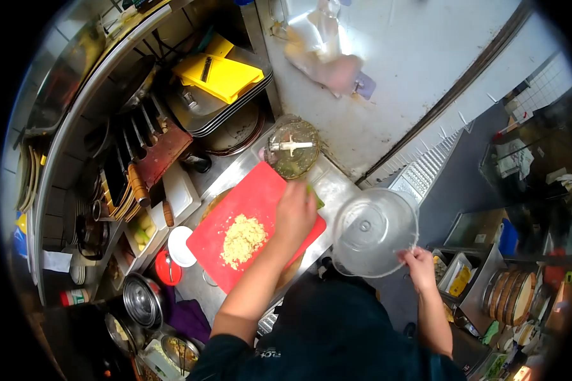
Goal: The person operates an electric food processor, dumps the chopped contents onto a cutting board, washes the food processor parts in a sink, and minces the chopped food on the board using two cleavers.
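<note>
My right hand (419, 267) grips the rim of a large round clear plastic tub (378, 232), held out beside the counter. Its inside looks bare. My left hand (295, 213) is over the right part of a red cutting board (203, 251), fingers curled. A bit of something green (316, 198) shows beside those fingers; what it is I cannot make out. A pile of finely chopped pale yellow food (243, 241), like minced garlic, lies on the board. Behind the board sits a food processor bowl (292, 147) with its white blade inside.
On the left, a cleaver (165, 152) and other knives stand in a rack. A yellow slicer (222, 76) lies on stacked trays. Metal bowls (143, 298) and a red container (168, 268) sit front left. A light metal surface (413, 51) rises behind the counter.
</note>
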The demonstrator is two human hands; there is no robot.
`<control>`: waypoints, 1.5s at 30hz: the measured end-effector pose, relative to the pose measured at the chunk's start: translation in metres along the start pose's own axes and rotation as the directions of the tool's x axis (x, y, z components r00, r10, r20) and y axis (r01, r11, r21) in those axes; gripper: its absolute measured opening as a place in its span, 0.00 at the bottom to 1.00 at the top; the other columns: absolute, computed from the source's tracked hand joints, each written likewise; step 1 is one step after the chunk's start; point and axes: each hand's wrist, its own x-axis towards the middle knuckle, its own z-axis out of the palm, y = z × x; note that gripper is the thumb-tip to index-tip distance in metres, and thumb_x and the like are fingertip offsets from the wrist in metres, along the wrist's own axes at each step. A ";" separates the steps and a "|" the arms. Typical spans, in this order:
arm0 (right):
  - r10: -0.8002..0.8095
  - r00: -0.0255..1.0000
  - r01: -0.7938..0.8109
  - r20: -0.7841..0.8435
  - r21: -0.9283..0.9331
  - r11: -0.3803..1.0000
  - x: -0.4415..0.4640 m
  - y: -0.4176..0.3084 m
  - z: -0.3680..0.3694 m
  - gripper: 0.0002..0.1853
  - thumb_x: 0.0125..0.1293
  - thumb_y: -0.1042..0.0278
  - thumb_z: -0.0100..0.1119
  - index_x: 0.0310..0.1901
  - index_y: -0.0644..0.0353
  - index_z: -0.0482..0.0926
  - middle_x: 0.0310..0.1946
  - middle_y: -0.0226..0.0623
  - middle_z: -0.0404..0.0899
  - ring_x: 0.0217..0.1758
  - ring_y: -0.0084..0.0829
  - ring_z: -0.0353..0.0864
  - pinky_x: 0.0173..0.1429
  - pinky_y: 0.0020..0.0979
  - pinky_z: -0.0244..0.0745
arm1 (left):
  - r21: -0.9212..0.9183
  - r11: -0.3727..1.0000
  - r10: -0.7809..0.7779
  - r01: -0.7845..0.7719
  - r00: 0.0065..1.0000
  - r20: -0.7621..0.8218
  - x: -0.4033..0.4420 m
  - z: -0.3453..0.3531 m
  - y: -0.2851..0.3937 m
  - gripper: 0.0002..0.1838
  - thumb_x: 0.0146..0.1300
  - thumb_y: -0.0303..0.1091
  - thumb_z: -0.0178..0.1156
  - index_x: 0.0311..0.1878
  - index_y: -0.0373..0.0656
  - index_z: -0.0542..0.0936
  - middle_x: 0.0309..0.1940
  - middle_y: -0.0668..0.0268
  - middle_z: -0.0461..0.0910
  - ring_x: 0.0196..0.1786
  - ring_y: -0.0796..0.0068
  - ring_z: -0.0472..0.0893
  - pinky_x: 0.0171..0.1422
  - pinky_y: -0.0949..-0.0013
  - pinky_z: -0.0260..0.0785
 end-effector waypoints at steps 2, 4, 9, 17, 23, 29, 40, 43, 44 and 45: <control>0.079 0.993 -0.073 -0.089 0.074 0.995 -0.024 0.018 -0.005 0.11 0.67 0.72 0.58 0.36 0.69 0.87 0.28 0.33 0.85 0.30 0.21 0.79 0.37 0.23 0.71 | 0.149 0.987 0.045 -0.062 0.993 0.112 0.026 0.049 -0.011 0.21 0.66 0.30 0.63 0.60 0.31 0.76 0.46 0.50 0.79 0.43 0.47 0.83 0.45 0.57 0.80; 0.142 0.974 -0.108 -0.179 0.184 0.977 -0.042 0.043 -0.010 0.11 0.67 0.71 0.59 0.35 0.70 0.86 0.28 0.33 0.84 0.30 0.21 0.78 0.37 0.23 0.69 | 0.336 0.940 0.012 -0.066 0.987 0.162 0.050 0.098 -0.030 0.24 0.67 0.31 0.60 0.63 0.28 0.73 0.45 0.50 0.79 0.43 0.51 0.84 0.44 0.59 0.82; 0.238 0.934 -0.167 -0.265 0.263 0.950 -0.083 0.085 -0.034 0.11 0.66 0.72 0.55 0.37 0.69 0.86 0.30 0.35 0.85 0.31 0.22 0.78 0.38 0.23 0.69 | 0.643 0.766 -0.193 0.001 0.954 0.229 0.088 0.158 -0.062 0.30 0.67 0.31 0.55 0.69 0.23 0.67 0.41 0.52 0.83 0.39 0.62 0.87 0.38 0.60 0.83; 0.287 0.895 -0.141 -0.342 0.392 0.909 -0.107 0.152 -0.090 0.12 0.68 0.72 0.55 0.38 0.68 0.87 0.29 0.37 0.86 0.30 0.24 0.81 0.36 0.24 0.72 | 0.625 0.781 -0.336 0.023 0.858 0.388 0.103 0.165 -0.078 0.23 0.69 0.31 0.53 0.61 0.23 0.68 0.41 0.49 0.88 0.43 0.55 0.90 0.45 0.57 0.84; 0.254 0.902 -0.132 -0.348 0.338 0.932 -0.085 0.177 -0.156 0.10 0.67 0.70 0.57 0.34 0.65 0.86 0.27 0.35 0.85 0.27 0.22 0.79 0.34 0.24 0.71 | 0.638 0.768 -0.327 0.059 0.892 0.312 0.101 0.155 -0.057 0.20 0.67 0.27 0.55 0.58 0.24 0.67 0.38 0.49 0.88 0.42 0.52 0.90 0.45 0.56 0.84; 0.267 0.878 -0.125 -0.397 0.348 0.929 -0.067 0.213 -0.216 0.11 0.69 0.68 0.56 0.30 0.63 0.83 0.23 0.30 0.80 0.22 0.19 0.72 0.29 0.23 0.65 | 0.621 0.780 -0.169 0.075 0.981 0.093 0.105 0.151 -0.050 0.10 0.68 0.25 0.49 0.51 0.33 0.70 0.30 0.48 0.86 0.36 0.48 0.88 0.41 0.50 0.82; 0.350 0.857 -0.131 -0.379 0.496 0.858 -0.019 0.237 -0.258 0.07 0.63 0.71 0.60 0.30 0.66 0.82 0.24 0.30 0.78 0.26 0.22 0.75 0.31 0.25 0.67 | 0.635 0.721 0.159 -0.278 0.958 0.239 0.001 0.084 0.019 0.30 0.58 0.22 0.60 0.67 0.31 0.69 0.23 0.52 0.82 0.26 0.51 0.84 0.32 0.50 0.78; 0.360 0.832 -0.148 -0.421 0.457 0.877 -0.003 0.259 -0.270 0.08 0.63 0.71 0.60 0.28 0.65 0.81 0.23 0.30 0.78 0.24 0.21 0.74 0.31 0.25 0.67 | 0.698 0.680 -0.017 -0.225 0.947 0.322 -0.056 0.065 0.096 0.31 0.59 0.22 0.61 0.67 0.30 0.68 0.27 0.49 0.81 0.29 0.48 0.84 0.35 0.49 0.78; 0.366 0.825 -0.148 -0.430 0.461 0.875 0.001 0.265 -0.276 0.08 0.63 0.71 0.60 0.28 0.65 0.81 0.22 0.30 0.78 0.24 0.21 0.74 0.30 0.25 0.67 | 0.720 0.658 -0.058 -0.219 0.939 0.339 -0.071 0.060 0.137 0.30 0.60 0.22 0.61 0.67 0.30 0.68 0.29 0.47 0.81 0.30 0.47 0.83 0.35 0.49 0.78; 0.373 0.819 -0.151 -0.435 0.464 0.873 0.005 0.271 -0.285 0.09 0.62 0.71 0.60 0.27 0.65 0.81 0.22 0.30 0.78 0.24 0.21 0.74 0.30 0.25 0.66 | 0.698 0.680 -0.069 -0.223 0.929 0.364 -0.084 0.062 0.166 0.29 0.62 0.23 0.61 0.67 0.29 0.68 0.29 0.46 0.80 0.30 0.46 0.83 0.35 0.49 0.78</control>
